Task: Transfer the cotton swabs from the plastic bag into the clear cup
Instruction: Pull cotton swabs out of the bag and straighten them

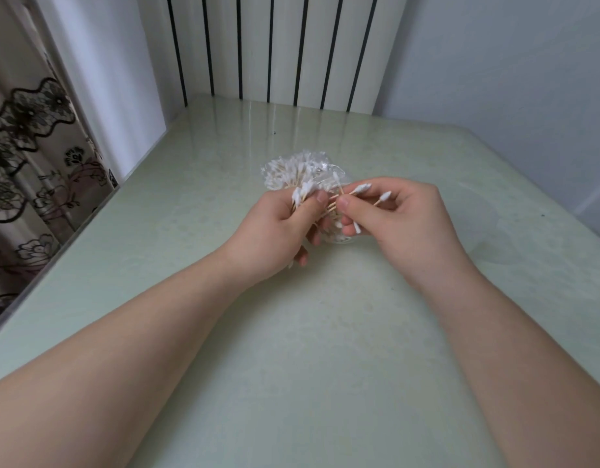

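A crinkled clear plastic bag (292, 168) full of wooden-stick cotton swabs lies on the table just beyond my hands. My left hand (275, 231) is closed around a bundle of swabs (300, 194) at the bag's near end, their white tips sticking up past my thumb. My right hand (403, 224) pinches a few swabs (361, 189) between thumb and fingers, touching the left hand's bundle. A faint transparent outline (484, 231) on the table right of my right hand may be the clear cup; I cannot tell for sure.
The pale green glossy table (325, 349) stretches towards me under both forearms. Its left edge (89, 214) runs beside a patterned curtain (28, 157). A white wall with black vertical stripes (275, 45) stands behind the far edge.
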A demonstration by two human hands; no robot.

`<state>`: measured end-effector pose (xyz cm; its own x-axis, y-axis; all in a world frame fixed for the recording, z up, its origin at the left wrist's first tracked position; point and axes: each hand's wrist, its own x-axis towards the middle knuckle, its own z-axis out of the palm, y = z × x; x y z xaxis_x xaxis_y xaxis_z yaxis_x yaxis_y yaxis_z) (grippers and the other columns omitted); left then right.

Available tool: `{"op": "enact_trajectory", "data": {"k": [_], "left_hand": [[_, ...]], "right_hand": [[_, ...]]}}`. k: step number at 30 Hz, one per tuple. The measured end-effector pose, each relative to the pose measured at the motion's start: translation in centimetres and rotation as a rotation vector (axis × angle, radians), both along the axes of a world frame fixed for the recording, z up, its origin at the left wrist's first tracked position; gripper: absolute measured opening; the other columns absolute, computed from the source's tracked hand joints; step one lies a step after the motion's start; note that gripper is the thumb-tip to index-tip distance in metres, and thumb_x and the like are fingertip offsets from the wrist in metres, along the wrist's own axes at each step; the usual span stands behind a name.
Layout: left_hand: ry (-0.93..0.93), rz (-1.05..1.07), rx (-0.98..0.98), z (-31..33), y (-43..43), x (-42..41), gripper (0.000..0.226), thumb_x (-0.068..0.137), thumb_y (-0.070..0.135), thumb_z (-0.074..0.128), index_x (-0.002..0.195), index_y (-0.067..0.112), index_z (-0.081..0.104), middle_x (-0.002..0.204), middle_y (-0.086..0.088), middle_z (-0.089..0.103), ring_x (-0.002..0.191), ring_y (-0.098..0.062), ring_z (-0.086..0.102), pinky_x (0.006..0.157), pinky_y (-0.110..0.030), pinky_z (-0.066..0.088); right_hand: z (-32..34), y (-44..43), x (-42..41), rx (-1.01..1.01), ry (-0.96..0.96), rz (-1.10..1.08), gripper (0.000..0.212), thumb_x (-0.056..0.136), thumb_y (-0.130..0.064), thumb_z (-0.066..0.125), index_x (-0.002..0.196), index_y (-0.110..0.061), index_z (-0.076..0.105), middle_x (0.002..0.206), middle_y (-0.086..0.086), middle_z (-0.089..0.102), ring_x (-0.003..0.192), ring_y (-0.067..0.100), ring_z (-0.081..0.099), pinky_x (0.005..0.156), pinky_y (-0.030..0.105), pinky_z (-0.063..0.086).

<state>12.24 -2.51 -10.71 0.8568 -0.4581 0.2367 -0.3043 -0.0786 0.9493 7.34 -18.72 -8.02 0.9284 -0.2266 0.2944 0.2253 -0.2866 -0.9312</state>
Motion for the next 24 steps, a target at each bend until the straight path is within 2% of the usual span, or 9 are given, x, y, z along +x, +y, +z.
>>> {"op": "enact_trajectory", "data": {"k": [2,5,8,10,13,17,20,24], "left_hand": [[-0.01,0.001,0.063,-0.15,-0.05,-0.03,0.038,0.107,0.03,0.047,0.074,0.013,0.055,0.064,-0.007,0.051,0.045,-0.016,0.046,0.043,-0.024,0.042],[0.049,-0.033,0.037,-0.36,0.01,0.12,0.037,0.108,0.031,0.047,0.073,0.019,0.052,0.058,0.004,0.042,0.047,-0.014,0.038,0.043,-0.023,0.037],[0.068,-0.013,0.014,-0.44,0.0,0.39,0.032,0.109,0.03,0.045,0.082,0.02,0.058,0.071,-0.007,0.044,0.054,-0.019,0.039,0.045,-0.026,0.037],[0.068,0.014,0.012,-0.42,-0.11,0.38,0.029,0.11,0.028,0.041,0.089,0.015,0.057,0.07,-0.005,0.048,0.055,-0.021,0.042,0.045,-0.028,0.04],[0.093,0.032,0.013,-0.32,-0.28,0.28,0.024,0.111,0.025,0.037,0.096,0.01,0.05,0.063,0.005,0.05,0.051,-0.015,0.043,0.044,-0.027,0.041],[0.201,0.049,-0.067,0.21,-0.27,0.09,0.029,0.11,0.027,0.038,0.083,0.018,0.04,0.05,0.015,0.039,0.04,-0.006,0.033,0.041,-0.02,0.031],[0.143,0.043,-0.072,0.56,-0.25,-0.19,0.041,0.108,0.034,0.044,0.071,0.021,0.036,0.049,0.013,0.033,0.04,-0.008,0.029,0.04,-0.02,0.028],[0.039,0.064,-0.038,0.27,-0.33,-0.31,0.031,0.105,0.033,0.054,0.08,0.016,0.055,0.049,0.012,0.037,0.04,-0.01,0.035,0.041,-0.022,0.031]], "right_hand": [[-0.1,0.25,-0.03,0.0,0.02,0.008,0.008,0.084,-0.005,0.078,0.087,-0.012,0.075,0.069,0.01,0.07,0.06,0.018,0.067,0.071,0.042,0.063],[-0.14,0.15,-0.09,-0.023,0.03,-0.007,0.021,0.084,-0.003,0.077,0.101,-0.013,0.072,0.068,0.003,0.071,0.06,0.018,0.069,0.065,0.032,0.061],[0.13,-0.2,-0.26,-0.054,0.005,-0.042,0.029,0.086,-0.003,0.074,0.112,-0.016,0.068,0.073,0.002,0.073,0.063,0.018,0.072,0.065,0.027,0.06],[0.18,-0.27,-0.26,-0.071,-0.003,-0.057,0.027,0.089,-0.002,0.071,0.111,-0.017,0.069,0.079,0.005,0.072,0.065,0.018,0.073,0.066,0.025,0.058],[-0.1,-0.23,-0.07,-0.094,0.024,-0.041,0.027,0.091,0.0,0.067,0.108,-0.021,0.069,0.077,0.001,0.07,0.067,0.018,0.074,0.071,0.03,0.06],[-0.13,-0.06,-0.09,-0.042,0.02,-0.017,0.022,0.088,0.002,0.07,0.101,-0.016,0.072,0.073,0.002,0.071,0.066,0.017,0.072,0.065,0.028,0.059],[-0.04,-0.01,-0.17,-0.009,-0.006,-0.028,0.016,0.087,-0.002,0.074,0.096,-0.015,0.072,0.07,0.007,0.073,0.062,0.019,0.071,0.064,0.028,0.058],[-0.24,0.41,-0.19,0.03,0.008,0.024,0.016,0.087,0.001,0.072,0.093,-0.014,0.072,0.071,0.007,0.074,0.064,0.018,0.072,0.064,0.026,0.059]]}}
